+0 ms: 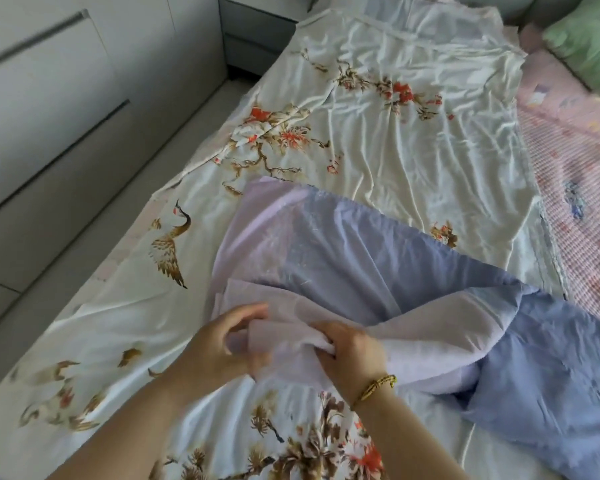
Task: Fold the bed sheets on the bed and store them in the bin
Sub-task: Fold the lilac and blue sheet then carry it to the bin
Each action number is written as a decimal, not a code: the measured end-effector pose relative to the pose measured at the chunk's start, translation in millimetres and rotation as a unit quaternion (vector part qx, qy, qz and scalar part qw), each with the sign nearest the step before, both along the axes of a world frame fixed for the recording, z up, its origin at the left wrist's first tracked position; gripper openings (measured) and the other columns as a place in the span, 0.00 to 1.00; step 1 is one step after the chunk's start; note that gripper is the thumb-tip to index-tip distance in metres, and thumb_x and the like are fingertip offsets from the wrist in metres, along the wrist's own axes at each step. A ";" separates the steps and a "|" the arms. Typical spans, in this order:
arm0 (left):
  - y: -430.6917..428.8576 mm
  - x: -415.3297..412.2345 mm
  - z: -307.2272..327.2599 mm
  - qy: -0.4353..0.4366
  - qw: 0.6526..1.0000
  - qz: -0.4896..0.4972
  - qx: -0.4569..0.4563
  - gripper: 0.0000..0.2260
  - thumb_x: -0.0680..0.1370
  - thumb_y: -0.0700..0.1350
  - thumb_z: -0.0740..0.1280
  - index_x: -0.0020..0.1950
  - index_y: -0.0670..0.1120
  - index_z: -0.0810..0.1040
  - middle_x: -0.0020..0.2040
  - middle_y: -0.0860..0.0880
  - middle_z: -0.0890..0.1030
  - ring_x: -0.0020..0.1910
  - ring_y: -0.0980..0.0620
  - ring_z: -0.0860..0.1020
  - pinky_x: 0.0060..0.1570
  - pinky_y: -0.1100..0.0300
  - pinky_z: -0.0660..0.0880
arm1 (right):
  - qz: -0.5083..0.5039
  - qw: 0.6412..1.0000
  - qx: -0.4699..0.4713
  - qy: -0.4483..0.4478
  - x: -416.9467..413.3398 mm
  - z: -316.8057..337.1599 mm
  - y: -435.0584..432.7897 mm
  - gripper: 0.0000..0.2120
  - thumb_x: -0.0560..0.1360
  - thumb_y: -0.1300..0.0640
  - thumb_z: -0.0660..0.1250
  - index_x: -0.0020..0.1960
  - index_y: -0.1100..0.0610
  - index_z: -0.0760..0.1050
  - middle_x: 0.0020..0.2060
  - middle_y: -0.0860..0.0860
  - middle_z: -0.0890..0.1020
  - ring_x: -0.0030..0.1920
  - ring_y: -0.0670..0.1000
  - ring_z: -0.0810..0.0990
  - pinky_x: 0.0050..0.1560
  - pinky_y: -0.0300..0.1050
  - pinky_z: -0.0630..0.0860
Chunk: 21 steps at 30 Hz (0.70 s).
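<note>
Both hands grab the same bunched edge of the purple and blue sheet [361, 268]. The left hand [219, 344] and right hand [354, 351] curl their fingers tight around it. It lies on the white flowery sheet [395, 133] on the bed.

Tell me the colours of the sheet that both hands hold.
The sheet is pale lilac and light blue, seen in the head view.

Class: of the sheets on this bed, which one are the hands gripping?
The lilac-and-blue sheet; both the left hand and right hand pinch its lilac edge. The white floral sheet lies spread underneath.
</note>
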<state>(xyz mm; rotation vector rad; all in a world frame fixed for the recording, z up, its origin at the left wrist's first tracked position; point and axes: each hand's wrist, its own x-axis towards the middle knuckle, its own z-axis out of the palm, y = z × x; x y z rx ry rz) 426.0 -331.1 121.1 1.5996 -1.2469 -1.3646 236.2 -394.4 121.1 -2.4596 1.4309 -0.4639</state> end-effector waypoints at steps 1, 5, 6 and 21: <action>-4.4 16.2 -12.8 0.036 0.998 0.039 0.025 0.31 0.53 0.62 0.71 0.55 0.62 0.72 0.53 0.64 0.79 0.55 0.68 0.74 0.48 0.73 0.70 | -0.028 0.999 0.019 -0.020 -4.6 -0.4 -7.3 0.12 0.63 0.49 0.59 0.34 0.48 0.81 0.24 0.43 0.79 0.22 0.43 0.76 0.23 0.33 0.66; -20.5 70.1 -70.8 0.015 0.984 0.093 0.151 0.13 0.73 0.43 0.66 0.57 0.51 0.73 0.63 0.50 0.73 0.64 0.51 0.69 0.56 0.62 0.64 | -0.098 0.971 0.201 -0.090 -12.3 -6.0 -30.1 0.22 0.68 0.42 0.58 0.47 0.55 0.82 0.35 0.47 0.79 0.39 0.51 0.78 0.37 0.43 0.69; -23.2 77.7 -86.1 -0.078 0.985 0.039 0.152 0.17 0.77 0.38 0.62 0.64 0.50 0.70 0.68 0.48 0.69 0.66 0.51 0.67 0.58 0.63 0.63 | -0.098 0.969 0.207 -0.093 -15.1 -8.6 -32.4 0.22 0.68 0.41 0.58 0.47 0.56 0.82 0.34 0.45 0.78 0.38 0.50 0.77 0.38 0.44 0.70; -97.1 82.0 -120.7 -0.402 0.874 -0.272 -0.013 0.23 0.66 0.56 0.52 0.51 0.57 0.82 0.63 0.59 0.74 0.66 0.61 0.63 0.68 0.66 0.37 | -0.197 0.957 0.172 -0.122 -13.7 -13.2 -86.2 0.19 0.71 0.69 0.67 0.29 0.49 0.71 0.22 0.46 0.74 0.28 0.39 0.75 0.30 0.28 0.67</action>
